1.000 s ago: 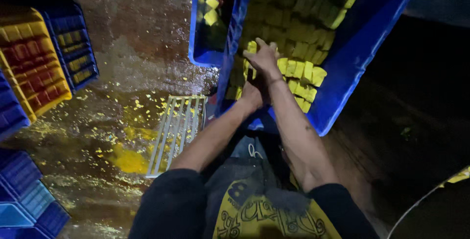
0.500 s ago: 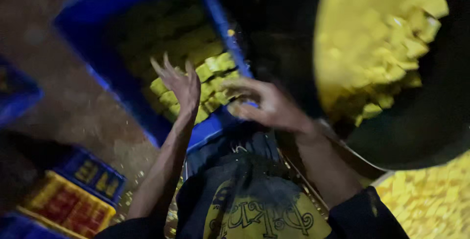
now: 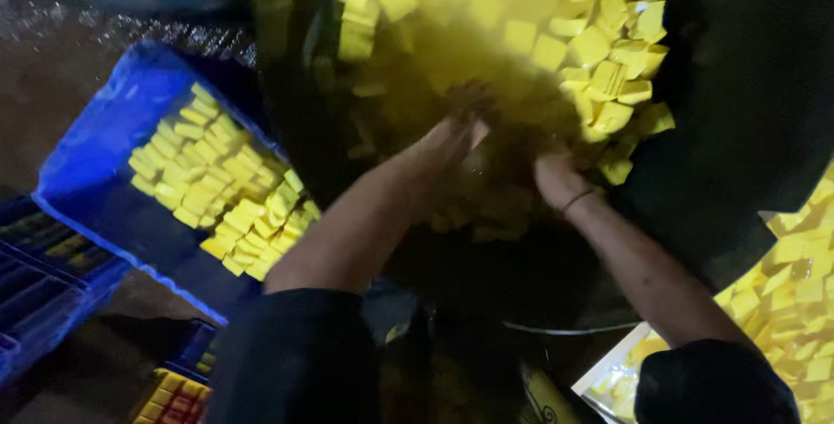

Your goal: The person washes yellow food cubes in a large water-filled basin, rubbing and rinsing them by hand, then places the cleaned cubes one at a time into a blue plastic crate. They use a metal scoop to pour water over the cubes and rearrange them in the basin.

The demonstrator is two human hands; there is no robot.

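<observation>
Hands [image 3: 460, 133] now in yellow cubes [image 3: 599, 50]

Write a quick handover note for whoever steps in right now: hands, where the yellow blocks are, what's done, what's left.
Left hand and right hand: both plunged into the yellow liquid of the big dark tub, among floating yellow blocks; grip hidden.
Blue crate, on the left: partly filled with rows of blocks.
More blocks lie at the lower right.
Done: part of the crate filled.
Left: many blocks remain in the tub.

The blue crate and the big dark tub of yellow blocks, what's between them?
Head view: nothing; the blue crate sits right against the dark tub, whose rim overlaps the crate's right edge.
</observation>
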